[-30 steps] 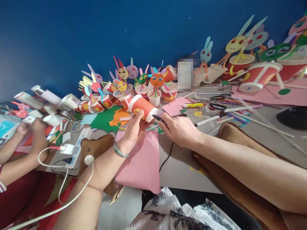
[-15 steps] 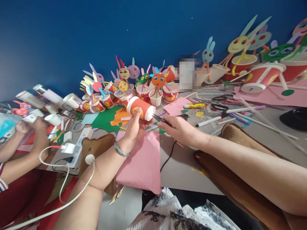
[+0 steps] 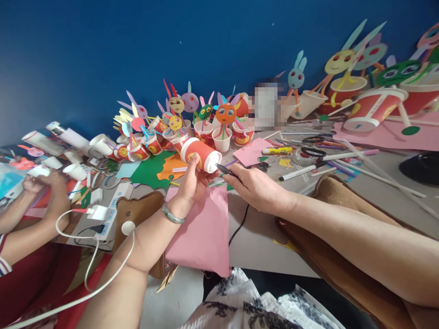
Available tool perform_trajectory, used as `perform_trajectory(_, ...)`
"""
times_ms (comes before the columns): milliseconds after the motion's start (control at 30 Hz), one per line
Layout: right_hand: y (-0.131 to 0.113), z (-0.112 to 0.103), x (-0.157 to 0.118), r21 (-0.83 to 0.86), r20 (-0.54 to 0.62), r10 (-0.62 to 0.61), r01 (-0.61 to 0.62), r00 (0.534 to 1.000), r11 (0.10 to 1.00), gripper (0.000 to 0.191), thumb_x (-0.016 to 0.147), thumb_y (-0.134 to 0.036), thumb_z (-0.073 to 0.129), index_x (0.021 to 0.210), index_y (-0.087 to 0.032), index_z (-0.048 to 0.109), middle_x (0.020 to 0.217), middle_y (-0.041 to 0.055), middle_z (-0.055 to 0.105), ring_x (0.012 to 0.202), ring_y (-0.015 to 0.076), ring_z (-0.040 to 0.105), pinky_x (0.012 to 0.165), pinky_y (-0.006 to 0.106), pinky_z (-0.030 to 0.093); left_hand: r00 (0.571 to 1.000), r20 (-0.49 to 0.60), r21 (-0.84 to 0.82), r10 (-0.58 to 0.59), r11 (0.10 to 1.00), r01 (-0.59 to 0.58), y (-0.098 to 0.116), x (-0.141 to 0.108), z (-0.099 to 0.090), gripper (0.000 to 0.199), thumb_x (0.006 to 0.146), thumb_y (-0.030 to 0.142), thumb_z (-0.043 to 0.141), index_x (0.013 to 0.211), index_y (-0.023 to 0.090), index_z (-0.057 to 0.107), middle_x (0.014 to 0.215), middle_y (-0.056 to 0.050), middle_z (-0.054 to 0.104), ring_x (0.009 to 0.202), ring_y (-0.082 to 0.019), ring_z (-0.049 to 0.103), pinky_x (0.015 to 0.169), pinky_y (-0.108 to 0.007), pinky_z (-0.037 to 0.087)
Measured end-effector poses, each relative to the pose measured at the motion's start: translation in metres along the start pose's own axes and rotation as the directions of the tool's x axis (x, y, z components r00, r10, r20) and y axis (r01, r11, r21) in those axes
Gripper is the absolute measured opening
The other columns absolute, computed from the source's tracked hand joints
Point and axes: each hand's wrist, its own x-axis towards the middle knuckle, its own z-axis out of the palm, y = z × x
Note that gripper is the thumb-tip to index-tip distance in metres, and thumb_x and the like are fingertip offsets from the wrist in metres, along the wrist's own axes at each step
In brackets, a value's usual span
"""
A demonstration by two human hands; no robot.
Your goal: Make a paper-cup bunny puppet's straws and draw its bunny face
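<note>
A red paper cup [image 3: 202, 154] with a gold emblem lies sideways in my left hand [image 3: 192, 180], its white base facing right. My thumb presses on its side, and the other fingers are mostly hidden beneath it. My right hand [image 3: 262, 185] is closed round a black-handled pointed blade [image 3: 226, 170]; whether this is a knife or scissors I cannot tell. The tip meets the cup's base near its middle. Below the cup, a pink paper sheet [image 3: 200, 228] hangs over the table edge.
Cups with paper-faced figures [image 3: 226, 114] line the blue wall. Markers [image 3: 297, 172], a tape roll [image 3: 304, 156] and straws lie to the right. Green paper [image 3: 151, 173] is at the left, near a power strip [image 3: 115, 208] with a white cable. Another person's hands [image 3: 51, 180] work at far left.
My right hand has moved slightly left, bringing the blade's tip further onto the cup's base. The base has turned a little more toward me. My left hand still holds the cup.
</note>
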Motion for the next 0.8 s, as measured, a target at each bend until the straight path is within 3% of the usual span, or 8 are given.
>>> perform_trajectory(500,0.0008,0.0000,0.0003,0.176,-0.006,-0.006,0.007,1.000,0.984,0.027,0.098,-0.041,0.041,0.077,-0.023,0.043,0.064,-0.0012,0.052,0.056,0.0142,0.047,0.058,0.028,0.033,0.996,0.088,0.030,0.010,0.999,-0.013,-0.0037,-0.0020,-0.0021,0.046,0.076,0.057,0.078,0.101,0.019,0.067,0.088,-0.001,0.074,0.078,-0.015,0.071,0.074,-0.027,0.056)
perform_trajectory(667,-0.0029,-0.0062,-0.0012,0.363,0.064,-0.005,-0.018,0.998,0.932,0.029,0.098,-0.043,0.041,0.078,-0.022,0.047,0.060,-0.0043,0.048,0.054,0.0125,0.047,0.056,0.026,0.035,0.995,0.095,0.078,0.032,0.996,-0.040,-0.0057,-0.0023,-0.0021,0.052,0.071,0.060,0.081,0.098,0.017,0.067,0.090,-0.004,0.075,0.087,-0.020,0.073,0.081,-0.030,0.057)
perform_trajectory(800,-0.0011,-0.0085,0.0015,0.335,0.122,-0.005,-0.036,0.993,0.942,0.033,0.099,-0.044,0.040,0.075,-0.022,0.046,0.061,-0.0032,0.050,0.055,0.0120,0.047,0.056,0.026,0.035,0.993,0.095,0.114,0.070,0.990,-0.080,-0.0072,-0.0043,-0.0001,0.051,0.071,0.057,0.082,0.098,0.018,0.066,0.086,-0.003,0.074,0.087,-0.020,0.074,0.080,-0.030,0.058)
